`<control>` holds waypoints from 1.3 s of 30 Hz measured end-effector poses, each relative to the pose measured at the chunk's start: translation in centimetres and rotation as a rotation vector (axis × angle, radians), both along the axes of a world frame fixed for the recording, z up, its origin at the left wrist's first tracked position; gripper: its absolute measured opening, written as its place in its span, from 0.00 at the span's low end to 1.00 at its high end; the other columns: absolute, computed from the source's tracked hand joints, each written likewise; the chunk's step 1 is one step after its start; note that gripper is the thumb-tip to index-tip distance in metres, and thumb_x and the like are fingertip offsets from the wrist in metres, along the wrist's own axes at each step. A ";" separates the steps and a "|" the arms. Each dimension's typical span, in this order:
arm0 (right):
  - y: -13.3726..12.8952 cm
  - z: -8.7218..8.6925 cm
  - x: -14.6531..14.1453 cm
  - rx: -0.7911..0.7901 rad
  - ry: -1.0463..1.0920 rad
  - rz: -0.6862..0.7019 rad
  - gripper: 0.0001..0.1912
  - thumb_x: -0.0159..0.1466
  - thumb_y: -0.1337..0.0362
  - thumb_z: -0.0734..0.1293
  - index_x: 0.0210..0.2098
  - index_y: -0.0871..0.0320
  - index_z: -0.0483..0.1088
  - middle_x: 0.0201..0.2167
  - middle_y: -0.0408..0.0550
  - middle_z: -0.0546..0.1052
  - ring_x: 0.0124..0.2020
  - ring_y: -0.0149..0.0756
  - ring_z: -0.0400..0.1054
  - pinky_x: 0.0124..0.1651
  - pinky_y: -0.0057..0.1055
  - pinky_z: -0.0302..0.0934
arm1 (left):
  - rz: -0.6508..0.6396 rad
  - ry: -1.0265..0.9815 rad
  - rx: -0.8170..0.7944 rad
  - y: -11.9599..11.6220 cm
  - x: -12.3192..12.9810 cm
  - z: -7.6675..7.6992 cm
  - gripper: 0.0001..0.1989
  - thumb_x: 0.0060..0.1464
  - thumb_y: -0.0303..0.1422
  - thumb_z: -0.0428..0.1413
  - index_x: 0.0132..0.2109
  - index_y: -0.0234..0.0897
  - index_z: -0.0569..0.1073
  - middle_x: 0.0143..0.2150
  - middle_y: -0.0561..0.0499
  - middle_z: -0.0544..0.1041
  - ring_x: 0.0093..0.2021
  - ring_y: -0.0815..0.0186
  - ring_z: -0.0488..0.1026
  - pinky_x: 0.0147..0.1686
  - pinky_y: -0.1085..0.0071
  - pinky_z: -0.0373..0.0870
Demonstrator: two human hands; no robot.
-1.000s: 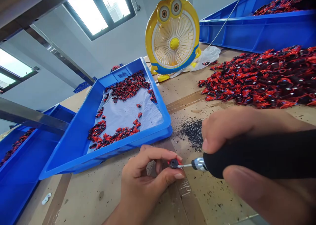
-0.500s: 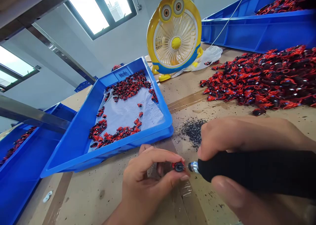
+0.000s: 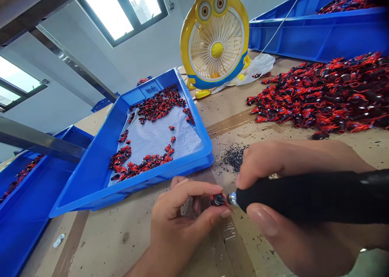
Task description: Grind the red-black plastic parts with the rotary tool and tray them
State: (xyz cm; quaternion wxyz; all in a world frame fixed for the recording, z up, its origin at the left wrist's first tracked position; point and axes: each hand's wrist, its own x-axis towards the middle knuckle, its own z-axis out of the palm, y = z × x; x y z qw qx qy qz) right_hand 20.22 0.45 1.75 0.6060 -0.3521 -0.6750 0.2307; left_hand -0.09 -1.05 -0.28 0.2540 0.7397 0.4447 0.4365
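Between the thumb and forefinger of my left hand [image 3: 182,218] is a small red and black plastic part [image 3: 217,199]. Its dark hollow end faces up and to the right. My right hand [image 3: 291,163] grips a black pen-shaped rotary tool [image 3: 304,196] with a silver collar. The tool's tip meets the part or sits right at it; I cannot tell how deep it goes. Just beyond the right hand's fingers lies a heap of black shavings [image 3: 234,157] on the brown table covering.
A blue tray [image 3: 209,155], lined with white sheeting, holds many similar parts. At the right lies a large pile of red and black parts [image 3: 328,92], with a blue crate [image 3: 319,38] behind. A yellow fan [image 3: 217,50] stands at the back. Another blue tray [image 3: 39,192] is at left.
My right hand has brought the rotary tool leftward, and its tip has closed the gap to the small part. My left hand has barely moved and tilts the part slightly.
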 end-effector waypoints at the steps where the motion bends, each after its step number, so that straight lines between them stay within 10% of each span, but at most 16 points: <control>1: 0.0 0.2 0.3 0.000 0.016 0.016 0.05 0.59 0.65 0.68 0.27 0.54 0.69 0.18 0.33 0.68 0.15 0.21 0.51 0.23 0.28 0.59 | -0.003 0.000 0.006 0.0 0.0 0.0 0.09 0.55 0.28 0.74 0.42 0.44 0.86 0.30 0.57 0.85 0.26 0.70 0.72 0.29 0.73 0.70; 7: -0.8 1.4 0.7 0.101 0.025 -0.016 0.06 0.54 0.71 0.71 0.31 0.55 0.73 0.22 0.41 0.78 0.21 0.26 0.70 0.21 0.26 0.59 | -0.039 -0.011 0.033 0.1 0.2 0.2 0.06 0.57 0.33 0.74 0.42 0.44 0.86 0.31 0.57 0.87 0.26 0.71 0.73 0.32 0.72 0.71; 12: -1.0 1.0 -0.5 0.096 0.118 -0.208 0.05 0.54 0.69 0.69 0.31 0.55 0.73 0.21 0.41 0.75 0.21 0.25 0.67 0.22 0.29 0.55 | -0.027 0.005 0.037 0.1 0.3 0.2 0.06 0.58 0.36 0.74 0.42 0.45 0.86 0.29 0.58 0.85 0.26 0.71 0.73 0.31 0.72 0.69; 19: -1.2 0.5 1.5 0.035 0.022 0.063 0.02 0.63 0.65 0.68 0.34 0.56 0.74 0.25 0.44 0.78 0.23 0.27 0.70 0.22 0.27 0.60 | -0.034 0.018 0.063 0.2 0.2 0.2 0.06 0.59 0.36 0.73 0.42 0.44 0.86 0.29 0.58 0.85 0.26 0.70 0.73 0.32 0.70 0.69; 26: -1.1 0.7 -0.7 0.102 0.100 -0.182 0.07 0.52 0.71 0.70 0.29 0.55 0.70 0.20 0.38 0.72 0.19 0.23 0.63 0.22 0.28 0.54 | -0.040 0.038 0.086 0.3 0.3 0.4 0.05 0.59 0.35 0.73 0.41 0.42 0.85 0.31 0.54 0.87 0.25 0.68 0.75 0.30 0.68 0.71; 39: -0.9 -0.3 -1.4 -0.032 0.098 -0.100 0.05 0.55 0.63 0.66 0.24 0.55 0.68 0.17 0.36 0.65 0.18 0.22 0.54 0.25 0.29 0.53 | -0.040 0.191 0.174 0.2 0.2 0.7 0.08 0.61 0.26 0.69 0.43 0.44 0.82 0.33 0.60 0.88 0.27 0.68 0.75 0.35 0.65 0.68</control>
